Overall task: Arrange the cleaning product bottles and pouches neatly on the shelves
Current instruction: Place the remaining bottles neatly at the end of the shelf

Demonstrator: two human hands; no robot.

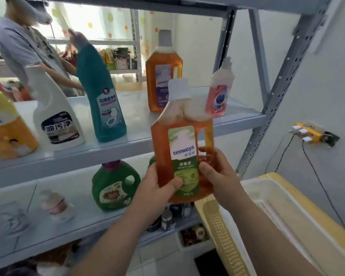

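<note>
**A:** Both hands are on it. The amber bottle with the green label (184, 152) is upright in the air, in front of the upper shelf (135, 124) and not yet on it.

**B:** Look at the grip. The left hand (157, 188) wraps the lower left edge with its thumb across the label. The right hand (219, 174) clasps the lower right side, just below the handle cut-out. It's a full, heavy-looking bottle, so I'd say two hands low down is for steadiness.

**A:** And the label faces outward, which I'd guess is how it's meant to sit on the shelf.

**B:** Where does it go? There's a matching amber bottle with a purple label (163, 82) at the back of that shelf, and a pink bottle (219, 94) to its right.

**A:** The bare stretch in front of those two looks like the natural slot, like with like. Going in, the pink bottle is the one at risk of a knock.

**B:** Further left the row fills up with a teal toilet-cleaner bottle (102, 96), a white spray bottle (56, 118) and a yellow-and-orange bottle (6, 130) at the frame's edge.

**A:** On the lower shelf (78, 222) there's a green jug (114, 186), partly hidden behind the left hand, and a small pinkish bottle (56, 204) that's too blurred to read.

**B:** A yellow basket (223, 242) sits by the right forearm, and I can't see anything inside it. Another person (24, 46) is working beyond the shelving, well clear of this.
</note>
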